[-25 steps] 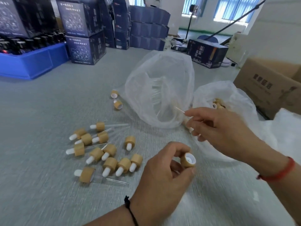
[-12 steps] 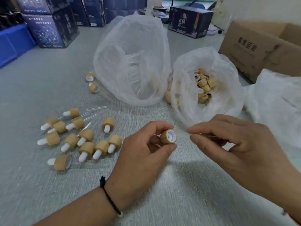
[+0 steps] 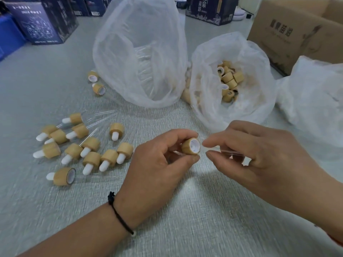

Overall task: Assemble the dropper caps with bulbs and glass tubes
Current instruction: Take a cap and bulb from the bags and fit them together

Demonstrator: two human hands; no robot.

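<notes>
My left hand (image 3: 157,164) pinches a bamboo-coloured dropper cap (image 3: 191,146) between thumb and fingers, its white open underside facing right. My right hand (image 3: 259,156) pinches a clear glass tube (image 3: 225,150) lying level, its tip right at the cap's opening. Several assembled caps with white bulbs (image 3: 89,151) lie in a loose cluster on the grey table to the left, some with glass tubes sticking out. A clear bag of glass tubes (image 3: 141,58) stands behind, and a second bag (image 3: 209,106) holds several loose caps (image 3: 229,80).
Two bare caps (image 3: 96,81) lie beside the tube bag. A cardboard box (image 3: 297,32) stands at the back right, with white plastic wrapping (image 3: 313,93) in front of it. Dark printed boxes (image 3: 44,21) line the back left and middle.
My right hand brought the glass tube from the bag down to the cap in my left hand. The view tilted downward and closer, and the tube tip now meets the cap's opening.
</notes>
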